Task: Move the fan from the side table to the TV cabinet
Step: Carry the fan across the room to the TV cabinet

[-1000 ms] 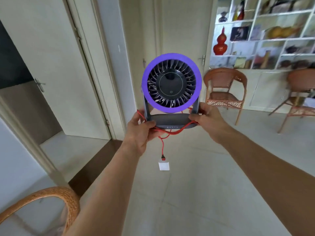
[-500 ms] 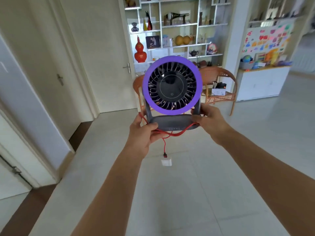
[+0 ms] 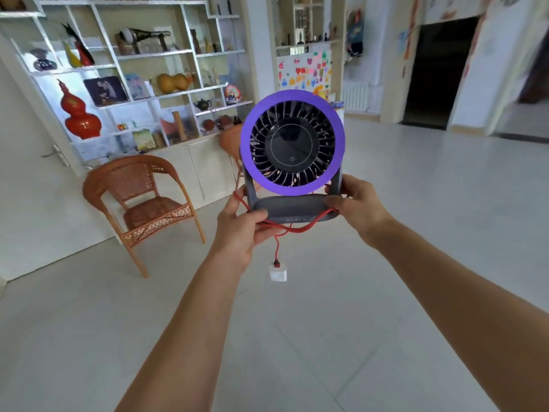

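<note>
The desk fan (image 3: 292, 142) is held up in mid-air at about 12 o'clock in the view, upright, its purple ring and dark blades facing the camera, with a power symbol low on the black centre disc. It rests on nothing but the two hands. The left hand (image 3: 242, 230) grips the left end of the grey base, thumb laid over the top edge and fingers curled beneath, pinning loops of the red cable (image 3: 292, 228) against the base. The right hand (image 3: 358, 208) grasps the right end of the base and the foot of the right upright, thumb in front and fingers wrapped behind (their tips are hidden).

The cable sags under the base from one hand to the other, and one strand drops straight down to a white plug adapter (image 3: 278, 272), which hangs free above the pale tiled floor (image 3: 297, 337).

At 9 o'clock stands a wicker armchair (image 3: 139, 200), empty-seated, in front of a white display shelf (image 3: 124, 69) that fills the 10 to 11 o'clock area. On the shelf at its left is a red gourd vase (image 3: 78, 114), with a framed picture and a small dark teapot further right. At 12 to 1 o'clock a panel of colourful stickers (image 3: 303, 72) shows behind the fan, and a dark doorway (image 3: 436, 72) opens at 2 o'clock, well apart from the fan.
</note>
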`<state>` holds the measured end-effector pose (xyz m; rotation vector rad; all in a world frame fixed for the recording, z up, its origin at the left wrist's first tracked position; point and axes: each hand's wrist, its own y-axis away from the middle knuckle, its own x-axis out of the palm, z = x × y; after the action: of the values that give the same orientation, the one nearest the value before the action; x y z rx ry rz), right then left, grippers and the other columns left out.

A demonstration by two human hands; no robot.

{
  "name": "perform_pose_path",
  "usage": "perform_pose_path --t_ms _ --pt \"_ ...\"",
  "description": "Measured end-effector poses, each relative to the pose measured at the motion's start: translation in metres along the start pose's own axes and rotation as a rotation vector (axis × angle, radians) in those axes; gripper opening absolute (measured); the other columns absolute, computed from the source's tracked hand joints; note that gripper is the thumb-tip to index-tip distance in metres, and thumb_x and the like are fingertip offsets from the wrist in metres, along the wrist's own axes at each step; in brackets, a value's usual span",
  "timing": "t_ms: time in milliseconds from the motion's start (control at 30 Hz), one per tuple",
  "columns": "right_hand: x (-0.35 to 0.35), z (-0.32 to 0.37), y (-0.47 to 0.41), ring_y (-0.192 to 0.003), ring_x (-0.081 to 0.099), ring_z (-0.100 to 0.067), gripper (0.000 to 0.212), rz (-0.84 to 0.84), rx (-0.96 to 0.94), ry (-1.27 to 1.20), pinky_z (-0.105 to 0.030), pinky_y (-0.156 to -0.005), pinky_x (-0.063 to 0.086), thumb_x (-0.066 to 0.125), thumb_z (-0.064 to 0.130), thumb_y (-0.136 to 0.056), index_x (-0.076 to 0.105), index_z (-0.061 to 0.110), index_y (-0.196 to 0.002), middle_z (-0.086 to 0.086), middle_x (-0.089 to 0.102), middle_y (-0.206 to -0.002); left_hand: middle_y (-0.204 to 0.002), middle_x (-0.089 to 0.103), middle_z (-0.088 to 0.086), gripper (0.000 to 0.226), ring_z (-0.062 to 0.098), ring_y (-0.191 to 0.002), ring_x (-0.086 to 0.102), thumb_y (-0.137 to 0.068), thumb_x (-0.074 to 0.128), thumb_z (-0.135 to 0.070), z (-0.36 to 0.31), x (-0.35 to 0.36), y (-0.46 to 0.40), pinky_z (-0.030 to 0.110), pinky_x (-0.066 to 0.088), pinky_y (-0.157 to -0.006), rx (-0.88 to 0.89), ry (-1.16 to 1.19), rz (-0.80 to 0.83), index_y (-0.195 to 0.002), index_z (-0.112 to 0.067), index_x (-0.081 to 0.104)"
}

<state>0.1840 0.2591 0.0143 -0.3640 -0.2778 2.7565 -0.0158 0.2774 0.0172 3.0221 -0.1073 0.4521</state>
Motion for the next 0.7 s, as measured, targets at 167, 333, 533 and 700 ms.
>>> perform_pose_path --t_ms 167,333,533,700 --pt "-0.044 -0.022 -0.042 -0.08 0.046 -0.021 0.02 -0.128 0.026 0.026 -0.036 -0.074 0.043 0.058 -0.007 -0.082 0.056 -0.013 -0.101 -0.009 0.051 -0.085 -0.107 0.07 0.013 0.056 0.02 -0.066 0.076 -0.091 0.052 0.012 0.017 0.056 -0.055 0.031 0.06 -0.057 -0.039 0.0 0.123 -0.134 -0.024 0.051" --pt "-0.127 -0.054 -0.104 -0.084 0.052 -0.023 0.019 -0.282 0.055 0.067 -0.046 -0.084 0.054 0.059 -0.006 -0.084 0.059 -0.01 -0.103 -0.011 0.055 -0.088 -0.111 0.07 0.016 0.053 0.026 -0.077 0.076 -0.091 0.052 0.012 0.043 0.16 -0.122 0.036 0.063 -0.063 -0.101 -0.021 0.246 -0.133 -0.02 0.051" --pt "-0.19 -0.074 -0.149 -0.083 0.053 -0.024 0.016 -0.329 0.055 0.09 -0.044 -0.083 0.054 0.059 -0.006 -0.084 0.06 -0.008 -0.1 -0.011 0.055 -0.088 -0.12 0.068 0.018 0.055 0.033 -0.09 0.074 -0.089 0.056 0.01 0.062 0.237 -0.165 0.04 0.063 -0.069 -0.118 -0.011 0.289 -0.131 -0.026 0.053" --pt "-0.274 -0.099 -0.208 -0.083 0.054 -0.024 0.015 -0.371 0.036 0.152 -0.04 -0.08 0.053 0.059 -0.004 -0.087 0.061 -0.007 -0.101 -0.009 0.057 -0.086 -0.12 0.068 0.017 0.054 0.032 -0.091 0.074 -0.089 0.056 0.011 0.083 0.338 -0.21 0.042 0.062 -0.074 -0.136 0.003 0.344 -0.124 -0.03 0.054"
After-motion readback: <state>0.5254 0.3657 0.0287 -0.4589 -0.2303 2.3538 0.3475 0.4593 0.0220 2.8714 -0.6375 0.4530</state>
